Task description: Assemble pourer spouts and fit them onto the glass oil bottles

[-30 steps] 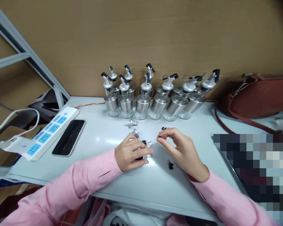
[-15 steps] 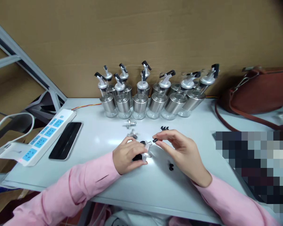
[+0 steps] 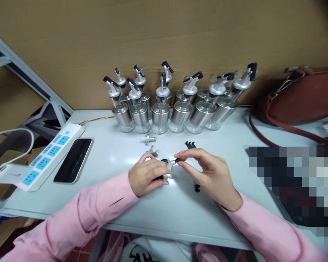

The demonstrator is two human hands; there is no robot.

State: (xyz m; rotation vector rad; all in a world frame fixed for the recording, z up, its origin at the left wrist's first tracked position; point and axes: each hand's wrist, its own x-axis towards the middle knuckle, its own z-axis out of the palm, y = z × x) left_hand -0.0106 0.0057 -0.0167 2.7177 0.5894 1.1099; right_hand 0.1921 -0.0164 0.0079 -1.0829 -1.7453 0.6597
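My left hand (image 3: 148, 175) is closed around a silver pourer spout (image 3: 169, 169) with a black base, held low over the table. Between thumb and forefinger, my right hand (image 3: 207, 174) pinches a small black cap (image 3: 176, 160), which meets the tip of the spout's silver tube. Just beyond my left hand lie two more spouts: a nearer one (image 3: 152, 150) and a farther one (image 3: 149, 138). Several small black flip pieces (image 3: 190, 145) lie in a row behind my right hand. Small black parts (image 3: 197, 187) rest by its wrist side.
Several glass-and-steel bottles (image 3: 160, 118) with pourer tops stand along the back. A power strip (image 3: 50, 156) and a phone (image 3: 73, 160) lie at the left. A brown handbag (image 3: 303, 102) sits at the right, its strap trailing on the table (image 3: 180, 222).
My right hand has brought the black cap onto the end of the spout's tube; there was a gap before. My left hand keeps its hold. The view has shifted slightly.
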